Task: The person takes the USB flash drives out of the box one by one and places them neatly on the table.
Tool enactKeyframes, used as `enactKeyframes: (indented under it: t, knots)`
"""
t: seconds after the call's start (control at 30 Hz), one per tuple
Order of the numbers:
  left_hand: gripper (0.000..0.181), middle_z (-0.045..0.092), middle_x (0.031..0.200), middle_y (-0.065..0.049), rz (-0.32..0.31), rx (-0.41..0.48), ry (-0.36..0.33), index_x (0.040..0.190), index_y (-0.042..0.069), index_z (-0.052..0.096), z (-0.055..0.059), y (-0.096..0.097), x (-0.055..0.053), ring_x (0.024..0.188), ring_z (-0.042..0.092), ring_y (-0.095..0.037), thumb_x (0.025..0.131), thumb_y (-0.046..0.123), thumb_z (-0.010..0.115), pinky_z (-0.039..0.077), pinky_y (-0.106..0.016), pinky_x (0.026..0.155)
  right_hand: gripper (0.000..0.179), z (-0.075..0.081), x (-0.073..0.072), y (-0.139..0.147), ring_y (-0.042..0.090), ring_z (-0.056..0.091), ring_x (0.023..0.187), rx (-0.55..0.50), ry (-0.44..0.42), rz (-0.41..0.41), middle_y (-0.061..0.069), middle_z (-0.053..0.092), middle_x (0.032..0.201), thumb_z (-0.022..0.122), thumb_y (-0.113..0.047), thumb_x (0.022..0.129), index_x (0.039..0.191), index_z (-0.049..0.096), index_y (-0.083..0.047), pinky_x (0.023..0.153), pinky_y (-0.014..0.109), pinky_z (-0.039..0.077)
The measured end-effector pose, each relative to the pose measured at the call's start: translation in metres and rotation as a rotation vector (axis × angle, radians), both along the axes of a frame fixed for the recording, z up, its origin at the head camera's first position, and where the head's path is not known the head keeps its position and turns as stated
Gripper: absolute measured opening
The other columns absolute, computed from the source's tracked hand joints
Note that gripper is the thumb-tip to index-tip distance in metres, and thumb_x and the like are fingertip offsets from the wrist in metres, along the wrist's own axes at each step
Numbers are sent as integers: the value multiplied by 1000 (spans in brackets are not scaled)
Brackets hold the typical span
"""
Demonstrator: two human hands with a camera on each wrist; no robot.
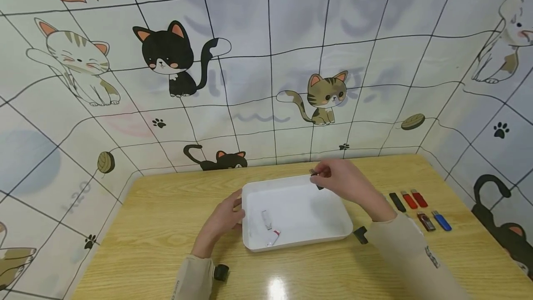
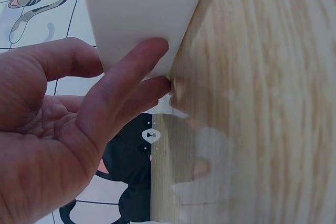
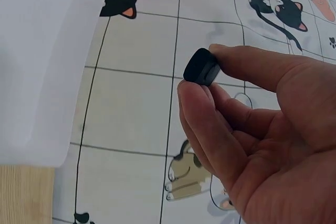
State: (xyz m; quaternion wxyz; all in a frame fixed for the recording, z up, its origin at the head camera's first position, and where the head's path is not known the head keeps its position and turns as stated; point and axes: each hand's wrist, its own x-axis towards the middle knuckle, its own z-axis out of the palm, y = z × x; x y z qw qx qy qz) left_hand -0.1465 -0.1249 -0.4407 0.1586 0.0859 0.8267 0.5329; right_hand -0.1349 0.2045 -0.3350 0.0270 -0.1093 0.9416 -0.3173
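Observation:
My right hand (image 1: 343,180) pinches a dark USB stick (image 1: 316,179) between thumb and fingertips above the far right part of a white tray (image 1: 304,240). In the right wrist view, only the black end of that stick shows between the fingertips. My left hand (image 1: 220,220) touches the outside of the tray's left wall, its fingers spread. The left wrist view has the left hand's fingers (image 2: 123,80) lying against this wall. Inside the tray, near its front left corner, are a clear-and-white USB stick (image 1: 266,220) and a small white-and-red one (image 1: 273,237).
Right of the tray lie USB sticks: one black (image 1: 397,202), two red, a dark red one with a metal cover (image 1: 425,221) and one blue (image 1: 442,221). Small black objects lie by the tray's right front corner (image 1: 361,235) and the left sleeve (image 1: 221,272). Cat-printed cloth backs the wooden table.

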Motion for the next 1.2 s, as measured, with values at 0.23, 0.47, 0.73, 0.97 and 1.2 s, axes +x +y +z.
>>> enactKeyframes:
  t: [0.23,0.47,0.73,0.97,1.2]
  knots:
    - [68,47,152,-31,-1,-29,-2,161,-2,29,0,-2,-3,121,64,-39,97,-3,52,64,-44,76,27,6,20,26,16,64,82,34,17,-67,0,70,93,71,-29,98,109,72,-4,70,34,53]
    - [68,46,152,-32,-3,-17,-10,161,-2,30,0,-3,-2,125,61,-43,97,-4,53,63,-46,78,35,3,37,60,21,67,88,80,25,-120,1,71,96,71,-32,98,113,70,0,75,42,56]
    - [68,45,153,-32,3,-9,-10,161,-3,28,0,-4,-1,124,62,-43,98,-3,53,63,-46,77,36,-2,51,85,22,68,88,115,73,-155,2,72,96,70,-33,98,111,70,0,74,40,55]
    - [68,45,154,-31,1,-17,-7,161,-2,28,2,-3,-1,126,61,-43,98,-3,53,63,-45,77,42,-11,62,108,19,65,84,149,33,-188,3,71,95,70,-37,98,112,69,2,68,36,52]
    - [68,45,153,-32,1,-14,-8,161,-3,27,2,-1,0,124,62,-42,97,-2,52,64,-42,75,45,-21,76,137,22,66,83,210,-28,-238,3,70,92,71,-39,98,109,68,4,66,39,52]
